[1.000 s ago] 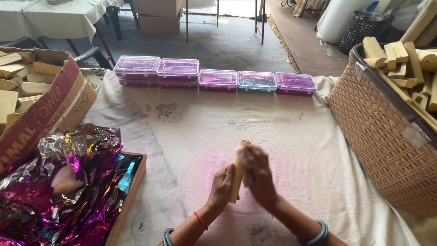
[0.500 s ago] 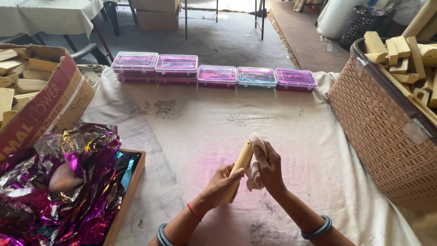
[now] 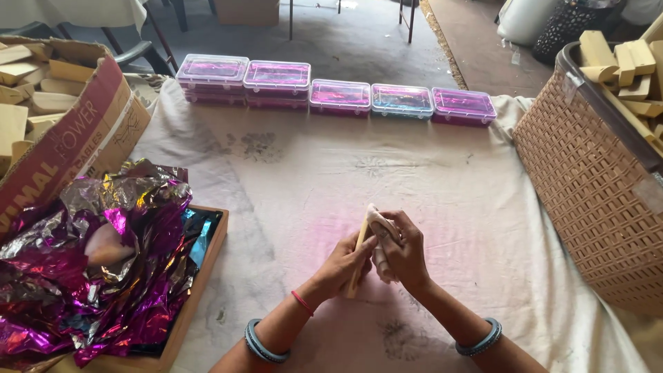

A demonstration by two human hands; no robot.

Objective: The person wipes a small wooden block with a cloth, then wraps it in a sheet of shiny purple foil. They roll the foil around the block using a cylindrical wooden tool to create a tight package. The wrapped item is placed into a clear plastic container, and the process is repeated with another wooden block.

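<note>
A pale wooden stick [image 3: 357, 257] stands nearly upright above the middle of the bench [image 3: 297, 179], a little toward the person, with its lower end tipped toward the person. The left hand [image 3: 340, 265] is closed around its lower half, thumb across the front, which steadies it like a handle. The right hand [image 3: 400, 250] is closed on a small whitish cloth [image 3: 378, 222] and presses it against the upper part of the stick; the cloth wraps over the top end, so the grip looks suited to rubbing or wiping the wood. Both hands hover just above the bench rather than resting on it, as far as the view shows.

The bench is covered with an off-white sheet bearing faint dark smudges, a soft surface for the work. At the far edge of the bench from the stick runs a neat row of clear plastic boxes [image 3: 338, 95] with pink and blue contents, lids shut, lined side by side. To the left of the stick, a shallow wooden tray [image 3: 202, 276] holds crumpled purple and multicoloured foil [image 3: 103, 255], within easy reach of the left hand. Beyond the tray, further left, an open cardboard carton [image 3: 76, 141] is filled with wooden blocks. To the right of the stick, a tan woven plastic basket [image 3: 594, 186] stands at the bench's edge, also heaped with pale wooden pieces [image 3: 621, 65].
</note>
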